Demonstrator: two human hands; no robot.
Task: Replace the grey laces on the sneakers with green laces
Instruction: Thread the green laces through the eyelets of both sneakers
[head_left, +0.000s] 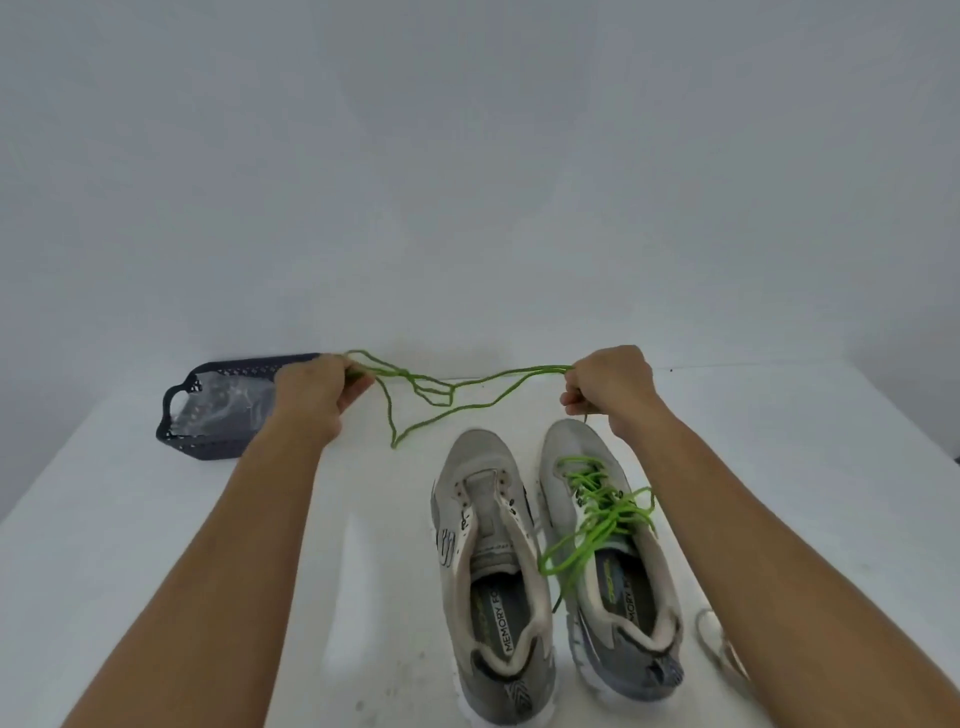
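Two grey sneakers stand side by side on the white table, toes pointing away from me. The left sneaker (488, 561) has empty eyelets and no lace. The right sneaker (608, 551) is laced with a green lace tied in a loose bow. A second green lace (441, 395) is stretched in the air above the table beyond the shoes, tangled in loops at its middle. My left hand (317, 389) pinches one end of it and my right hand (610, 387) pinches the other.
A dark blue perforated basket (179, 415) holding a clear plastic bag sits at the back left, just behind my left hand. A grey lace (719, 644) lies on the table at the right of the right sneaker. A white wall rises behind the table.
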